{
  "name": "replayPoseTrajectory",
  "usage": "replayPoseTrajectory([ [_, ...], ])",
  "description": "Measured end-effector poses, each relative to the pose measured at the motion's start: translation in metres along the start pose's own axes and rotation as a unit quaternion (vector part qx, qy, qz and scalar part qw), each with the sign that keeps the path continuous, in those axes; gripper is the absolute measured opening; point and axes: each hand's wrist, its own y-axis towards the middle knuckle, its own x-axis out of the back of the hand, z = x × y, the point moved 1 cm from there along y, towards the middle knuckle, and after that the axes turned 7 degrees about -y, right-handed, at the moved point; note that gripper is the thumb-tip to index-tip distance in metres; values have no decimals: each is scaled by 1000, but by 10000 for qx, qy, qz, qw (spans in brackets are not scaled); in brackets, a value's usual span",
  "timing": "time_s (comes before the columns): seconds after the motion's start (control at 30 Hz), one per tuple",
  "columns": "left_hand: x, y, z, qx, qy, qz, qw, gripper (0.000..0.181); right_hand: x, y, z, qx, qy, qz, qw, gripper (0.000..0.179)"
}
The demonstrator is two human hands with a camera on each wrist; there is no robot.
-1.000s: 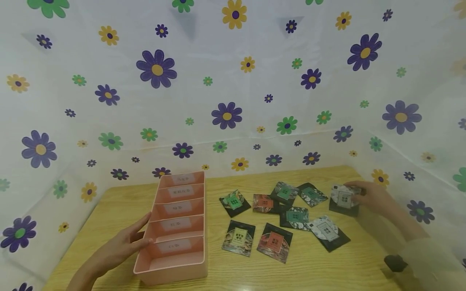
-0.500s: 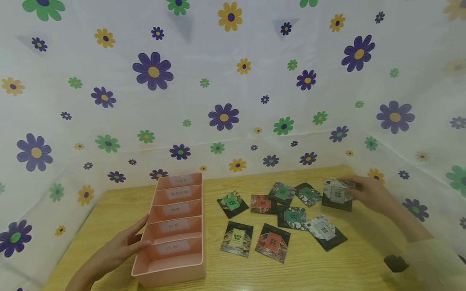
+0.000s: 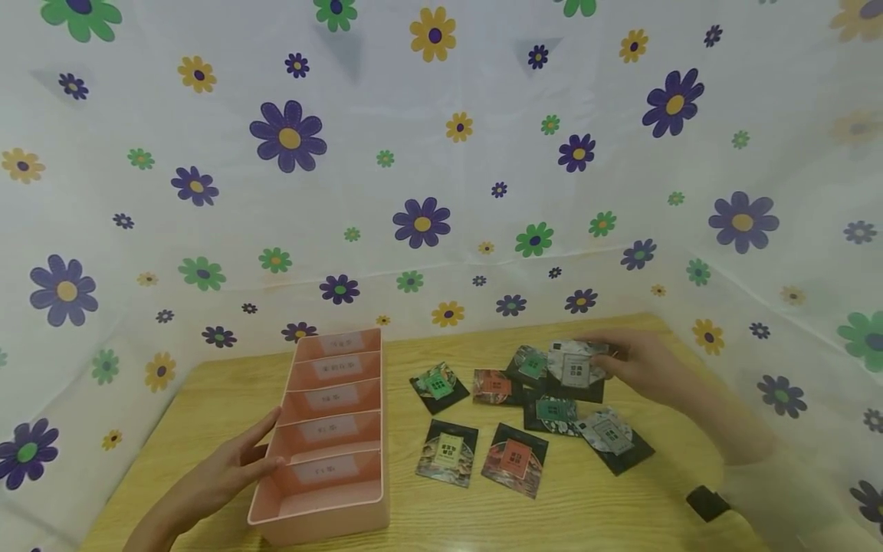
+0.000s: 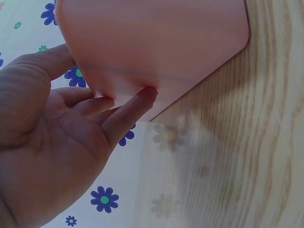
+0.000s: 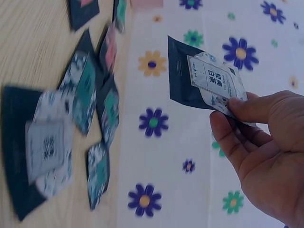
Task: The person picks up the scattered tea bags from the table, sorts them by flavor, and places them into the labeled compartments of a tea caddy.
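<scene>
L hand (image 3: 231,468) touches box (image 3: 324,525) on its L side, fingers fairly straight, not wrapped round. R of box: loose packets (image 3: 517,460); farther R, white-label packet (image 3: 574,360), near-square, pinched at edge betw. thumb & fingers of R hand (image 3: 641,368), jutting from grip twd box.

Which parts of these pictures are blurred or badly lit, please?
Head view: dull light; left wrist: dim, with a soft shadow on the table beside the pink box; right wrist: held packet fairly sharp, lying white-labelled packet blurred.
</scene>
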Motion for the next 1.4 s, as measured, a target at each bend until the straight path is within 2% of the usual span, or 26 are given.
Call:
replayPoseTrajectory([
  [0.37,0,0,0,-151,-62,68,9998,80,-37,31,69,540,590,222,9965,37],
  [0.47,-1,1,1,-143,-94,88,9998,80,-50,37,90,786,755,329,9935,37],
  [0.73,-2,0,3,-61,-95,40,9999,80,-85,53,137,1126,1240,677,9836,38],
  [1.0,-1,0,-2,-218,173,-55,9996,79,-108,62,170,1306,1428,686,9787,35],
  [1.3,-4,0,-6,-484,395,-193,9979,78,-126,71,194,1417,1449,543,9778,34],
  [1.4,-5,0,-6,-444,432,-209,9979,78,-133,74,200,1544,1556,439,9747,34],
])
